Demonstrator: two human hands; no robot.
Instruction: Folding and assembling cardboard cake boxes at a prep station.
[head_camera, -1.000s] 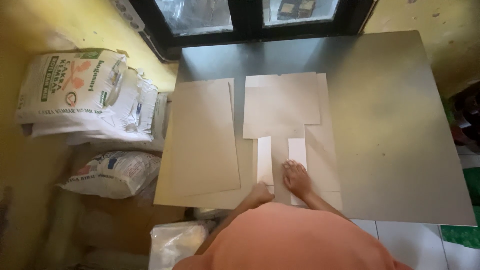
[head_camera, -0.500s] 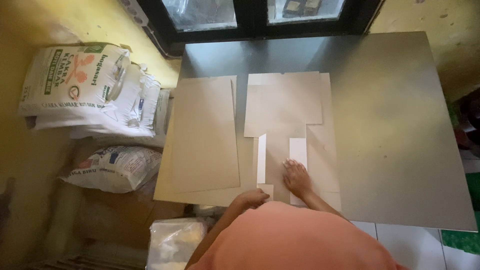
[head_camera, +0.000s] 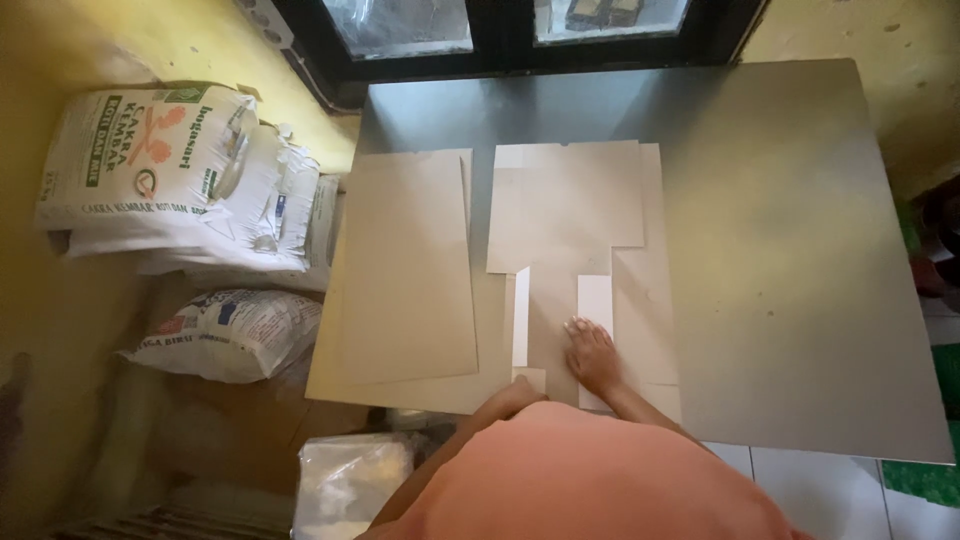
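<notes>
The flattened carton blank (head_camera: 575, 270) lies on the grey desk (head_camera: 790, 250), toward the left part of its near edge, long axis running from near edge to far edge, its wide panel pointing at the far edge. Position unchanged from half a second ago. The right hand (head_camera: 592, 355) stays flat on the near flap, fingers extended, gripping nothing. The left hand (head_camera: 515, 397) remains at the near edge; its grip cannot be determined. A cardboard stack (head_camera: 405, 270) lies just beside, left. Sacks (head_camera: 170, 170) lie off the desk's left edge.
</notes>
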